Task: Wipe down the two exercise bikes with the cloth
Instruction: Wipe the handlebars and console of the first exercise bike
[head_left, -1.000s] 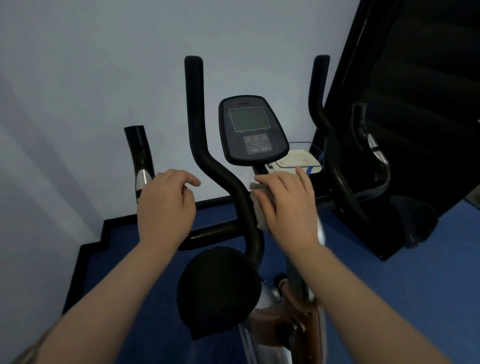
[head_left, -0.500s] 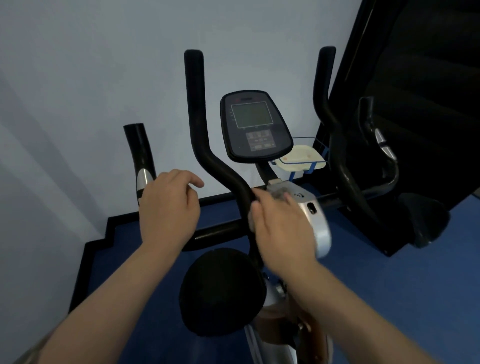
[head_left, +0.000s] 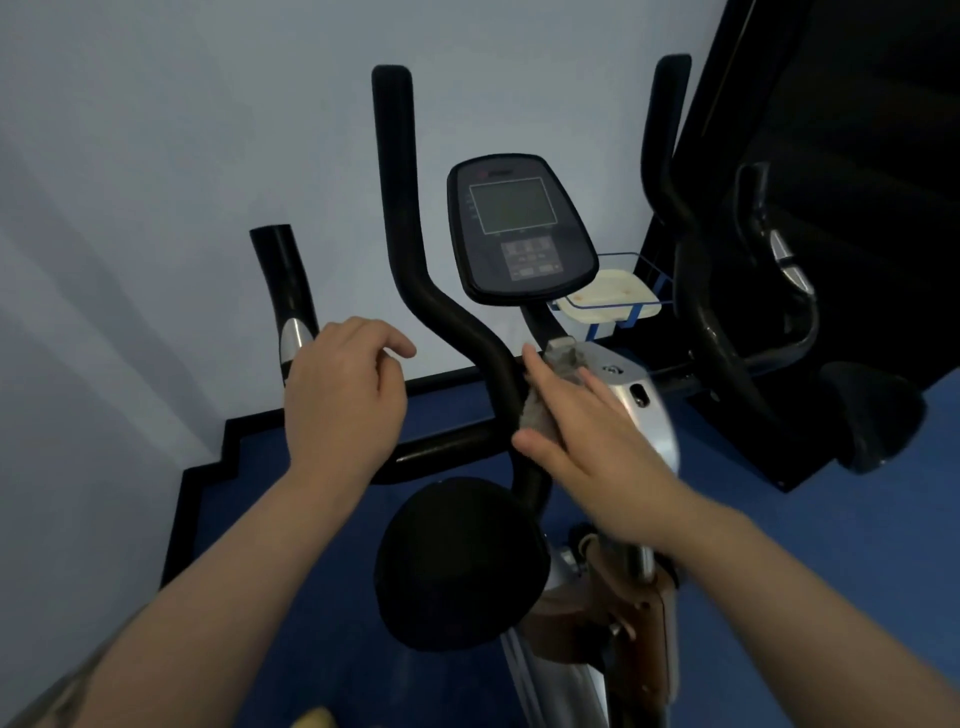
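At 4 o'clock of bike handlebar (head_left: 457, 332): right hand (head_left: 587, 436), fingers extended, pressing cloth (head_left: 543, 410) flat. At 9 o'clock: left hand (head_left: 343, 400), loosely curled, resting on crossbar (head_left: 447, 449), gripping nothing.

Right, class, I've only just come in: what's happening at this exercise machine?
A person is wiping down a black and silver exercise bike. Their right hand presses a grey crumpled cloth with straight fingers against the bike's curved black handlebar, just below the dark console with a grey screen. Their left hand rests on the horizontal black bar, fingers loosely curled. A black padded saddle is in the foreground.
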